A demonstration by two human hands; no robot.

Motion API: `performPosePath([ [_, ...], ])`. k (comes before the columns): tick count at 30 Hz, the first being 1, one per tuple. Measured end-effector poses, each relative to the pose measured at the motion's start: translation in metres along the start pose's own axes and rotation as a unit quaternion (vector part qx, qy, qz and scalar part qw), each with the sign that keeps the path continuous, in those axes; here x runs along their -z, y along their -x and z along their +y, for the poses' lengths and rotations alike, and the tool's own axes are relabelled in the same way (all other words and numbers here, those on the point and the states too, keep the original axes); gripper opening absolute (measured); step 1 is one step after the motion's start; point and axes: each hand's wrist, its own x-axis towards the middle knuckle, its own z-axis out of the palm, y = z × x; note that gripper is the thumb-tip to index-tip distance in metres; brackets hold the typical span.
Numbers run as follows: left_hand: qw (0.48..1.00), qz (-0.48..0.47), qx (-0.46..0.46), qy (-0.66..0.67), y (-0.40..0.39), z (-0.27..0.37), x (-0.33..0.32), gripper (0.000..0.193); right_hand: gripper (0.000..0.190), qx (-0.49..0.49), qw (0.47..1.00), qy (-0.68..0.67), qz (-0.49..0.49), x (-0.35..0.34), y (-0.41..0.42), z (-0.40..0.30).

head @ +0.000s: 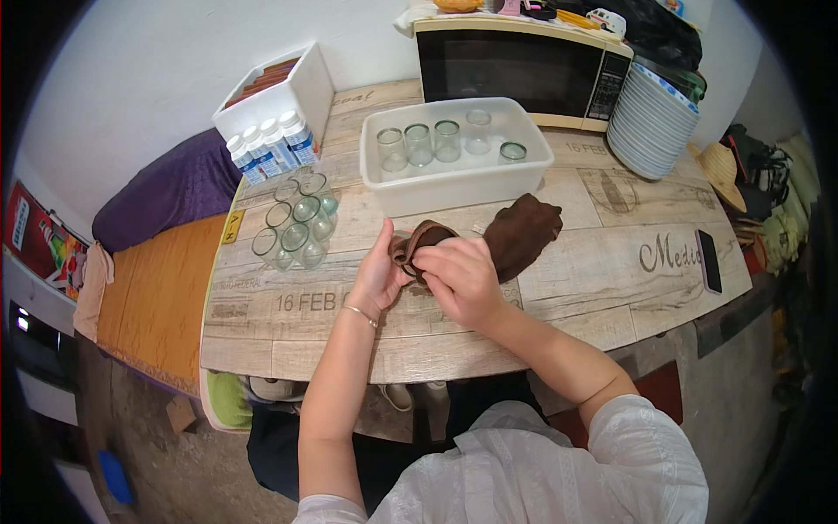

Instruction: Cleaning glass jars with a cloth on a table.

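Observation:
Both my hands are at the middle of the wood-patterned table [576,314]. My left hand [380,272], with a bracelet at the wrist, is around a glass that the brown cloth [425,236] mostly hides. My right hand [461,278] presses part of this cloth at the glass's rim. Another brown cloth part [524,236] lies bunched on the table right of my hands; whether it joins the first cannot be told. Several clear glasses [294,236] stand grouped at the left. Beyond my hands, a white plastic tub [458,187] holds several more glasses [447,141].
White-capped bottles [275,147] stand before a white foam box [314,85] at the back left. A microwave [510,72] is behind the tub, beside a tall stack of plates or bowls [651,121]. A phone [709,262] lies near the right table edge.

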Motion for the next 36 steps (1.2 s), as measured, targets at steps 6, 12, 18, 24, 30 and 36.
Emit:
performPosePath([
  [6, 0.999, 0.037, -0.036, -0.002, -0.001, 0.002, -0.001, 0.05, 0.029, -0.044, 0.994, 0.058, -0.077, 0.0, 0.0, -0.004],
  [12, 0.979, 0.058, -0.088, -0.176, -0.001, 0.006, 0.007, 0.046, 0.036, -0.091, 0.97, 0.062, -0.218, -0.001, 0.006, 0.001],
  [18, 0.99, 0.018, -0.096, -0.106, -0.005, 0.004, 0.013, 0.045, 0.041, -0.119, 0.973, -0.039, -0.191, -0.002, 0.009, 0.011],
  [24, 0.996, 0.037, -0.082, -0.016, -0.001, 0.008, 0.005, 0.043, 0.063, -0.15, 0.987, 0.038, -0.035, 0.006, 0.0, 0.012],
  [30, 0.995, 0.019, -0.094, -0.02, -0.002, 0.008, 0.011, 0.043, 0.053, -0.154, 0.983, 0.044, -0.089, -0.001, 0.01, 0.021],
  [36, 0.995, 0.041, -0.089, -0.033, 0.004, 0.009, -0.002, 0.043, 0.031, -0.068, 0.995, 0.076, 0.007, -0.001, 0.004, 0.016],
])
